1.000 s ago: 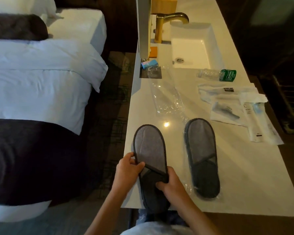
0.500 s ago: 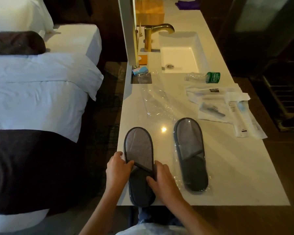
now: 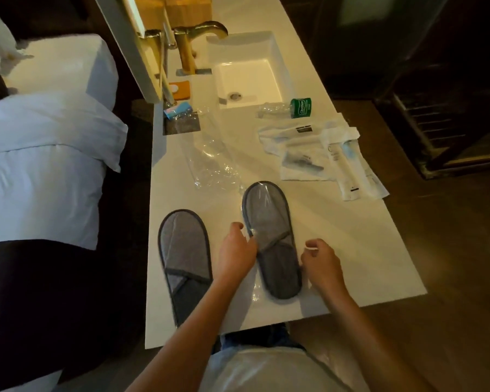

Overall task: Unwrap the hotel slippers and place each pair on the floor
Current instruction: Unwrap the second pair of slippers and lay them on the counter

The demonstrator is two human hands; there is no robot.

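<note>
Currently, your hands flank the wrapped slipper (image 3: pixel 269 239) on the white surface (image 3: pixel 351 250). Your left hand (image 3: pixel 236 254) touches its left edge, fingers loosely curled, gripping nothing. Your right hand (image 3: pixel 320 264) sits just beside its right edge, fingertips pinched; whether they hold film cannot be told. The bare slipper (image 3: pixel 184 250) lies near the left edge. An empty wrapper (image 3: pixel 210 162), sachets (image 3: pixel 323 157), a bottle (image 3: pixel 286 108) and sink (image 3: pixel 246 77) lie beyond. A bed (image 3: pixel 40 165) stands left.
</note>
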